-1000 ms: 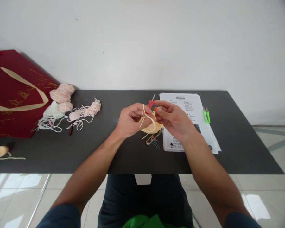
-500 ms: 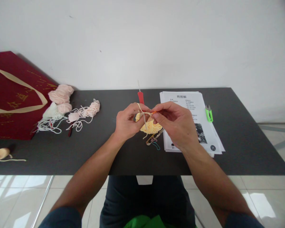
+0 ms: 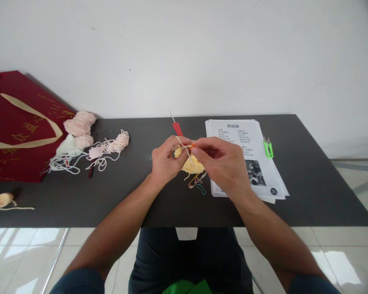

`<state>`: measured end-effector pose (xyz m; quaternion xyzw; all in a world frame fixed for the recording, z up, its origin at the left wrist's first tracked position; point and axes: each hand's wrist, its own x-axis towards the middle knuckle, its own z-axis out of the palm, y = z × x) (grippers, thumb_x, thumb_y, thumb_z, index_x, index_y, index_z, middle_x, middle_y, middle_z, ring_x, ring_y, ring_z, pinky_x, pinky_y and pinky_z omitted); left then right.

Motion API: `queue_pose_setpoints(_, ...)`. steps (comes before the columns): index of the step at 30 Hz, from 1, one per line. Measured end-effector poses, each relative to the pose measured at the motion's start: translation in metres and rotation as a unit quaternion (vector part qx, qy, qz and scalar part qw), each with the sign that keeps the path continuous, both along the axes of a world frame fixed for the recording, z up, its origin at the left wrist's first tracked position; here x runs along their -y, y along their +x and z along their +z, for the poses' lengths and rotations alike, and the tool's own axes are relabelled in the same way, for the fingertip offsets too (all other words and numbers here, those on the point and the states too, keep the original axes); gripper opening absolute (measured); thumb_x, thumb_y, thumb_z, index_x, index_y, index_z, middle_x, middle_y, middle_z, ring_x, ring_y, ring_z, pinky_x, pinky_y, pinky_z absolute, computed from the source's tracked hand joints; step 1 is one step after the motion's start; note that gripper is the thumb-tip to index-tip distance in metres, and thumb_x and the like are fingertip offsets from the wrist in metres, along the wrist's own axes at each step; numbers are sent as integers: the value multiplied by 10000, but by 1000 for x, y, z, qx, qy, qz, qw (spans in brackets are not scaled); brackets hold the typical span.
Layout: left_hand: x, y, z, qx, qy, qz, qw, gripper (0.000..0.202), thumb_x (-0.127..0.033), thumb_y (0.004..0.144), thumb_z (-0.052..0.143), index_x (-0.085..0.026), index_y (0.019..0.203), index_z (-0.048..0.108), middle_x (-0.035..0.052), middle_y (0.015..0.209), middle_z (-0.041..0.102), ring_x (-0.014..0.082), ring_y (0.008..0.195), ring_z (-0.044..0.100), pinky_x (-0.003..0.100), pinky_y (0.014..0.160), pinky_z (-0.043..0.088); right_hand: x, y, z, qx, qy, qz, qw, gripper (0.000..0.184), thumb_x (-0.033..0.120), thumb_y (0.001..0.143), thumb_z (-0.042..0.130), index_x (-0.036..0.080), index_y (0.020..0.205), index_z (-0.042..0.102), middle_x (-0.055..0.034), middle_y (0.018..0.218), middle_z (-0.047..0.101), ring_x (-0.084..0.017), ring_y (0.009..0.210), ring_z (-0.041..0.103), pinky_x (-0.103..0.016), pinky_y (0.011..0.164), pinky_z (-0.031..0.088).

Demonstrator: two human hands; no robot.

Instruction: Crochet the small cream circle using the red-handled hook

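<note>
My left hand [image 3: 167, 157] is closed, its thumb and index finger pinching cream yarn [image 3: 187, 154], with a strand crossing the index finger and hanging down. My right hand [image 3: 225, 163] meets it, fingertips closed on a slim orange-coloured crochet hook [image 3: 193, 146], mostly hidden by the fingers. Behind the fingers, a red-handled tool with a thin metal shaft [image 3: 177, 129] points up and left; I cannot tell whether it is held or resting. A ball of yellow yarn [image 3: 194, 165] lies below the hands, partly covered by them.
Near the yellow yarn lie a metal clip [image 3: 196, 181] and a teal chain [image 3: 201, 189]. Printed sheets [image 3: 233, 130] and green thread snips [image 3: 268, 148] are on the right. On the left are a maroon bag [image 3: 15, 159], pink yarn [image 3: 81, 122], loose pink yarn [image 3: 119, 141] and a small beige piece [image 3: 3, 200].
My right hand has shifted left, closer to my left hand, and the orange hook with it. The red-handled tool now tilts further left. The hanging strand slants more.
</note>
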<state>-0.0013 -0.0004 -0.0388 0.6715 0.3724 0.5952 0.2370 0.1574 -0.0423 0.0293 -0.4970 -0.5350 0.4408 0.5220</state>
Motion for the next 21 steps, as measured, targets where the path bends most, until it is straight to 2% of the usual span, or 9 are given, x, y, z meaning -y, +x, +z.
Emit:
queue_pose_setpoints(3,1,1,1,-6,-4,14,1000,201,-245,812,819,-276,1004,768,12,962,773,166,835,732,284,783,567,3,-3,2,-3,-7,1,1000,90,307,860,761,247,919,793,-19,835,781,-162,731,708,-309,678,574)
queue_pose_setpoints(8,2,3,1,19,-43,21,999,210,-267,839,796,-270,1045,758,26,1006,780,185,909,759,308,864,592,6,-9,5,-28,-31,2,999,120,318,874,750,226,946,776,2,708,736,-118,540,644,-263,529,539)
queue_pose_setpoints(14,1,6,-5,23,-35,46,998,174,-247,870,758,-263,1044,751,27,1012,793,179,924,775,303,869,595,4,-17,-6,-64,-38,4,997,115,302,866,760,218,945,752,-6,746,759,-137,638,722,-280,647,624)
queue_pose_setpoints(21,1,10,-6,61,-79,29,995,183,-303,853,788,-241,1016,732,46,1005,797,191,925,778,337,913,613,-1,-19,-11,-70,-62,-19,995,228,393,813,806,195,882,716,-24,714,766,-148,556,705,-268,523,600)
